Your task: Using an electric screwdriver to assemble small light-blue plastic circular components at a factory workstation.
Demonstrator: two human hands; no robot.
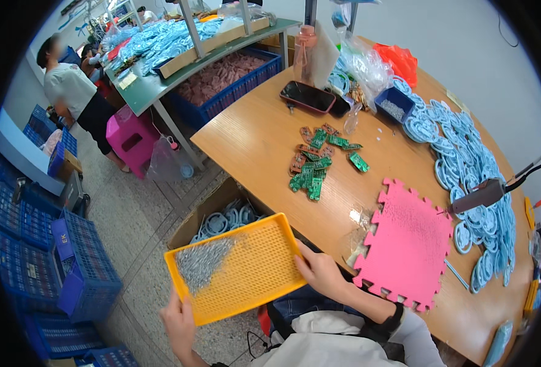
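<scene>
A yellow perforated plastic tray (261, 260) is held between my two hands, off the table's left edge. My left hand (179, 319) grips its near left corner, with the thumb over the rim. On the opposite short side, my right hand (323, 273) closes round the edge. A heap of small silver metal pieces (204, 262), apparently screws or pins, lies gathered at the tray's left end. Under its far side stands a cardboard box (184, 230) with light-blue coiled parts (224, 221), partly hidden by the tray.
On the wooden table (246, 131) lie a pink foam mat (402, 244), green circuit boards (310, 177), a phone (307, 98), a blue bin (394, 104) and piled light-blue coils (466, 159). An electric screwdriver (479, 196) hangs over the mat. Blue crates (93, 269) stand left; a person (72, 85) stands beyond.
</scene>
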